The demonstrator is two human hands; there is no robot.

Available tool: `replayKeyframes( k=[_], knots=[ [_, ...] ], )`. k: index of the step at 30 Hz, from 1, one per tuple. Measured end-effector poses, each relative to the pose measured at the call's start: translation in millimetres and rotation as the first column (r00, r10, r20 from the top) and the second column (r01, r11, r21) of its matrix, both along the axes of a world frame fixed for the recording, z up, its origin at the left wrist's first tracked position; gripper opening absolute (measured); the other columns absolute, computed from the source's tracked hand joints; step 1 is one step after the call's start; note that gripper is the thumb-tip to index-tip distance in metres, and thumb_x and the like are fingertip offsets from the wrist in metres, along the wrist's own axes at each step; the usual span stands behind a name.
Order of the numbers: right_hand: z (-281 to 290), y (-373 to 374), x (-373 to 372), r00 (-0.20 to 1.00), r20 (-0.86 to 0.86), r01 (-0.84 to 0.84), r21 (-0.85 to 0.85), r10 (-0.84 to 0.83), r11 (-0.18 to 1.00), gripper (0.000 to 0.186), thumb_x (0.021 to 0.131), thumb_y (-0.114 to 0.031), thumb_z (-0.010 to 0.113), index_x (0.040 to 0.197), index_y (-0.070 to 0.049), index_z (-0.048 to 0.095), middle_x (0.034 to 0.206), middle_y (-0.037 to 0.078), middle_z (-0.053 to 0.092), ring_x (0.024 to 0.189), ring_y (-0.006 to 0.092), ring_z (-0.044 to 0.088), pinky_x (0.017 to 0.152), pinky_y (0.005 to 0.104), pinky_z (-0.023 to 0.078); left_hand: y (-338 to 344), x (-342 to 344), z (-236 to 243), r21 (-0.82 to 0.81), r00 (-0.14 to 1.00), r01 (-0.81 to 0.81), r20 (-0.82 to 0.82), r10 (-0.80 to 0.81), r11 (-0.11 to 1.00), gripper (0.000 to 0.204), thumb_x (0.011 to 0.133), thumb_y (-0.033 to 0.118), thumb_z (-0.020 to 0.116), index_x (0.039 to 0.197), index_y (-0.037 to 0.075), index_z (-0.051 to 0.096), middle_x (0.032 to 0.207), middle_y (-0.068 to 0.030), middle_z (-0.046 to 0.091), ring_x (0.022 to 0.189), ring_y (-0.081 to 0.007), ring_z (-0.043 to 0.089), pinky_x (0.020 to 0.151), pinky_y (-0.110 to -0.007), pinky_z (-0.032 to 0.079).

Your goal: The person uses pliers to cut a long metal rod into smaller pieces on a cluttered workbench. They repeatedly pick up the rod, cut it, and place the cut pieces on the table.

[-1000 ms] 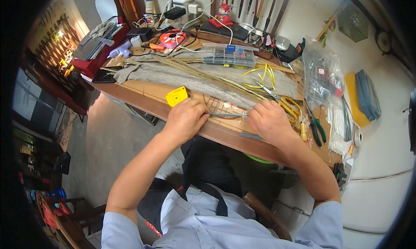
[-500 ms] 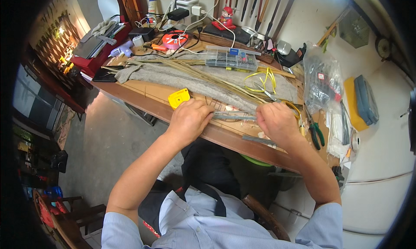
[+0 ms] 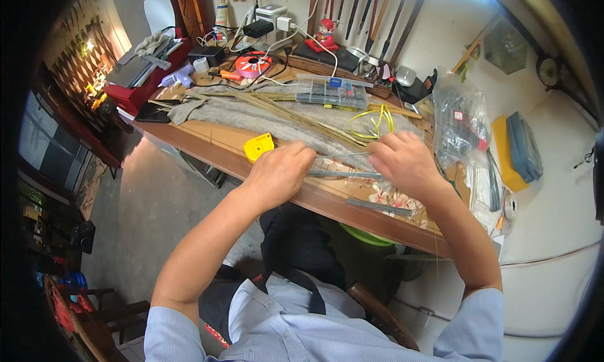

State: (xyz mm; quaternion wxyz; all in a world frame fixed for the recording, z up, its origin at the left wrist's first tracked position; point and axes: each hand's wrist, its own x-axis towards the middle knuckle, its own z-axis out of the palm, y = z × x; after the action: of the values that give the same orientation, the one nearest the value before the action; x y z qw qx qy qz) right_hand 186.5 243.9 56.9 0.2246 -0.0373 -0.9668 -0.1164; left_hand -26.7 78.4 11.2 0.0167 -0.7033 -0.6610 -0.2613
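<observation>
Between my two hands runs a thin grey wire (image 3: 343,155), held roughly level above the table's near edge. My left hand (image 3: 280,173) is closed on its left end, next to a yellow tape measure (image 3: 258,148). My right hand (image 3: 406,164) pinches the other end, its fingertips partly hidden. Just below the wire lies a bundle of grey wires (image 3: 343,174). A second, shorter bundle of grey wires (image 3: 380,206) rests near the table edge, below my right hand.
Behind my hands, long thin bamboo-like strips (image 3: 283,112) lie across a grey cloth (image 3: 220,115). A clear compartment box (image 3: 331,91) and a loop of yellow strip (image 3: 377,121) sit farther back. At the right stands a clear plastic bag (image 3: 462,116).
Both hands have risen slightly from the bundle, and a single wire now spans between them, apart from it. My right hand has moved up, showing more of the table beneath it.
</observation>
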Motion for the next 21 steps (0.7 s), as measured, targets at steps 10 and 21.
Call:
replayKeyframes(
  k=[10, 21],
  knots=[
    [41, -10, -6, 0.983, 0.164, 0.072, 0.086, -0.085, 0.994, 0.015, 0.080, -0.024, 0.067, 0.088, -0.012, 0.063, 0.082, 0.003, 0.061, 0.084, 0.0229, 0.059, 0.079, 0.0366, 0.045, -10, 10, 14, 0.044, 0.934, 0.088, 0.344, -0.098, 0.995, 0.018, 0.094, 0.016, 0.049, 0.105, 0.004, 0.057, 0.089, -0.0138, 0.061, 0.080, -0.0333, 0.059, 0.073, -0.041, 0.049],
    [46, -51, -20, 0.702, -0.690, -0.155, -0.391, -0.177, 0.907, 0.030, 0.081, -0.003, 0.064, 0.110, -0.003, 0.056, 0.095, 0.009, 0.061, 0.084, 0.0198, 0.060, 0.077, 0.0338, 0.047, 10, 23, -11, 0.303, -0.161, 0.086, 0.944, -0.287, 0.949, 0.017, 0.099, 0.016, 0.049, 0.108, 0.003, 0.056, 0.095, -0.0066, 0.063, 0.092, -0.0159, 0.061, 0.086, -0.031, 0.048]
  ],
)
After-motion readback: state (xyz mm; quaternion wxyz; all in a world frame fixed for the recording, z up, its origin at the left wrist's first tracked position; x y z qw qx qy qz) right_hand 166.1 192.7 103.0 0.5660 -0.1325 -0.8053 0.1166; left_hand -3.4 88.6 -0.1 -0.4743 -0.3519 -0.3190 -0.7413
